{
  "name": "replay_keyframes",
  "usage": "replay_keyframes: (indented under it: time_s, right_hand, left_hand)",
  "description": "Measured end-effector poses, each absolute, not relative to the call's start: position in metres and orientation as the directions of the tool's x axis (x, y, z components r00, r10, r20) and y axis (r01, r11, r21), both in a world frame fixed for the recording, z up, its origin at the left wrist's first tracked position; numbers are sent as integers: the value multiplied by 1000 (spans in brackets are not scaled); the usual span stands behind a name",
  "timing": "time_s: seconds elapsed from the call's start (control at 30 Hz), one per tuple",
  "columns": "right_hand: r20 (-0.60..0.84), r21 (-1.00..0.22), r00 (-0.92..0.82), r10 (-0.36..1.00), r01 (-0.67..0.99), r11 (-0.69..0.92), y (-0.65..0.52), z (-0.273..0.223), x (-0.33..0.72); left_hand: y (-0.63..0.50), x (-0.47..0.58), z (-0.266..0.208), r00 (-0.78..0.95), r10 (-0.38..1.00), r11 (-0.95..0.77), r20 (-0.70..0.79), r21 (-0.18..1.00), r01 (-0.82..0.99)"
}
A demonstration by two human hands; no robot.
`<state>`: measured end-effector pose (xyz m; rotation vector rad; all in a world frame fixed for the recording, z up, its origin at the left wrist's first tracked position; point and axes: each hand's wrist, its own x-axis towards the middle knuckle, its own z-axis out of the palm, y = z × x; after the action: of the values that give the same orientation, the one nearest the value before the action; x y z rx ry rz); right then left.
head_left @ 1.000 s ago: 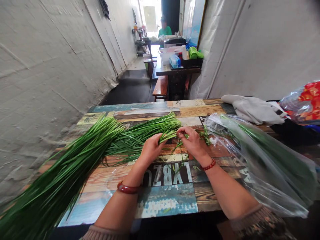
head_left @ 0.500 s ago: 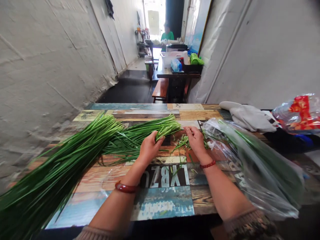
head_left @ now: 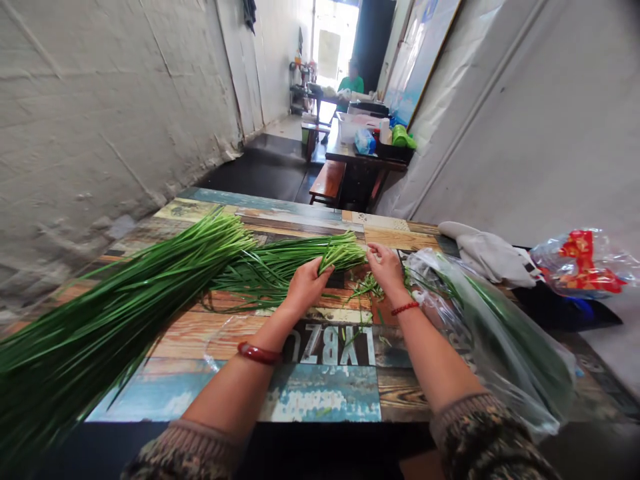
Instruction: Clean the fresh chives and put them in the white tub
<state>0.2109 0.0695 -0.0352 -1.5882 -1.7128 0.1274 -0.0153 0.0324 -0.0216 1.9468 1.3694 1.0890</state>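
My left hand (head_left: 306, 288) is closed around a few garlic chives, near their pale stem ends. Beneath and behind it lies a small bundle of garlic chives (head_left: 285, 257), stems pointing right. My right hand (head_left: 386, 269) is just right of those stem tips, thumb and fingers pinched together; whatever they hold is too small to make out. Below that hand is a little heap of chive trimmings (head_left: 369, 287). A large pile of garlic chives (head_left: 165, 287) spreads over the table's left side. More greens show through a clear plastic bag (head_left: 510, 340) on the right.
The wood-patterned table (head_left: 330, 393) has a pale grey cloth item (head_left: 495, 250) and a red-printed clear package (head_left: 580, 263) at its right. Beyond stand a bench (head_left: 329, 181) and another table (head_left: 345, 150) holding containers. A person in green (head_left: 353, 85) is farther back.
The camera view has tilted and shifted slightly. My left hand keeps its hold on the chives, and my right hand stays pinched close to the stem ends.
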Motion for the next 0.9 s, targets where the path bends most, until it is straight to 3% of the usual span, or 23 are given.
replay_keyframes:
  time_s: [0.17,0.33,0.57,0.7,0.9]
  right_hand:
    - [478,-572,112,871,792,213,65,-42,205]
    - [552,-580,-2,834,718,386,38,-39,208]
    - [554,-500,-208,806,691,522,15,-24,207]
    - [566,-442,-250,786,713,545,10,-17,201]
    - [606,-486,-223,763,656,578,6,-9,197]
  left_hand:
    - [32,-17,-22,171,927,-373,333,785,495]
    - [30,-16,-20,168,922,-385,350,766,515]
    - [24,-15,-2,156,834,-509,529,629,587]
    - [23,-14,0,210,821,-528,531,566,633]
    - [25,-11,-4,277,832,-520,481,501,691]
